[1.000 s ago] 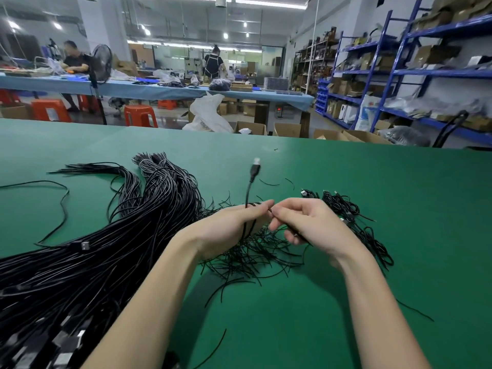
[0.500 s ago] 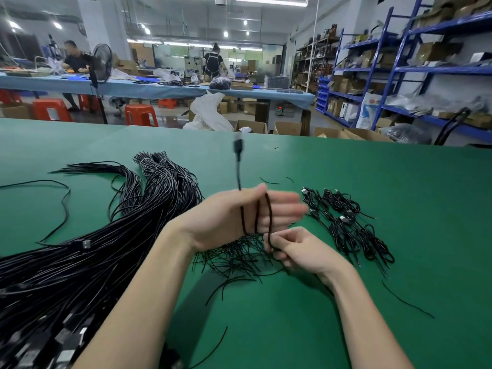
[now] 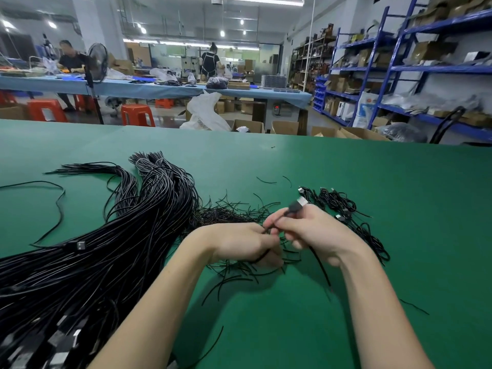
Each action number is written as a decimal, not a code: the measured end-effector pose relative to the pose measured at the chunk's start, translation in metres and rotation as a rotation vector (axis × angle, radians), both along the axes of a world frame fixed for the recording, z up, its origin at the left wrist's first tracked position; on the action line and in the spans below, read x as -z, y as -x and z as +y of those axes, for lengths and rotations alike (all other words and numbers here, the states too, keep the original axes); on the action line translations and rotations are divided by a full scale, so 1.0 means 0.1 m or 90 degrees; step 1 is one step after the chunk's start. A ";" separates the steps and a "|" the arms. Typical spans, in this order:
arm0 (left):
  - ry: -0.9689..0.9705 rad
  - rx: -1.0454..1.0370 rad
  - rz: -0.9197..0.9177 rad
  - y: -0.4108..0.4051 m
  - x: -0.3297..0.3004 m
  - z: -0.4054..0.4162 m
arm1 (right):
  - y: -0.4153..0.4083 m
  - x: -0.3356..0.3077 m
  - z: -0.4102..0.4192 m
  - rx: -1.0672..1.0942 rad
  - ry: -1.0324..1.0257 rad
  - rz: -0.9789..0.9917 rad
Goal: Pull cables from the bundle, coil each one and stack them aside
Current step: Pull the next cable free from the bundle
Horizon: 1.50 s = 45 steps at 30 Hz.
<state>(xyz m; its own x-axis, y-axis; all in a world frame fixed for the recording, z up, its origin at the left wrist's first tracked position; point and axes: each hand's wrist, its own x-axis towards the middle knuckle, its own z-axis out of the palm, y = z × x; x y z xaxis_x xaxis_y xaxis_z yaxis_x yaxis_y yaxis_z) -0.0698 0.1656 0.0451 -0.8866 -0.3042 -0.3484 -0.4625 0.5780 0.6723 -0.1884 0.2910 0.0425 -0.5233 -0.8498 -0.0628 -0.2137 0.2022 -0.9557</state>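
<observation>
A thick bundle of black cables [image 3: 111,235] fans across the left of the green table [image 3: 346,302]. At the middle, my left hand [image 3: 239,243] has a black cable wound around its curled fingers. My right hand [image 3: 314,233] grips the same cable near its end, and the USB plug [image 3: 298,203] sticks up beyond its fingers. A loose tail [image 3: 320,267] of the cable hangs out below my right hand. Coiled cables [image 3: 354,222] lie stacked on the table just right of my hands.
Short black wire ties [image 3: 234,214] lie scattered under and behind my hands. One loose cable [image 3: 57,206] curves at the far left. Beyond the table's far edge stand cardboard boxes [image 3: 282,127], red stools, a blue worktable with people, and blue shelves [image 3: 399,75].
My left hand has dropped and curled, with the cable wound around it. My right hand rose from below to beside it, and the plug swung from upright above my left hand over to my right.
</observation>
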 end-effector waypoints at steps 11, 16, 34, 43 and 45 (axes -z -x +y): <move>-0.336 -0.090 0.275 0.07 0.08 -0.10 | -0.05 -0.03 -0.02 0.092 0.053 -0.050; -0.416 -0.129 0.347 0.10 0.07 -0.12 | -0.07 0.02 -0.05 0.126 0.047 0.008; 0.070 -0.139 0.381 0.13 0.07 -0.01 | -0.03 0.07 -0.05 0.104 -0.030 0.023; -0.029 0.045 0.297 0.04 -0.01 0.02 | -0.11 -0.06 -0.07 0.089 0.200 0.083; -0.141 0.071 0.302 0.03 0.00 0.02 | -0.10 -0.03 -0.06 0.043 0.203 0.021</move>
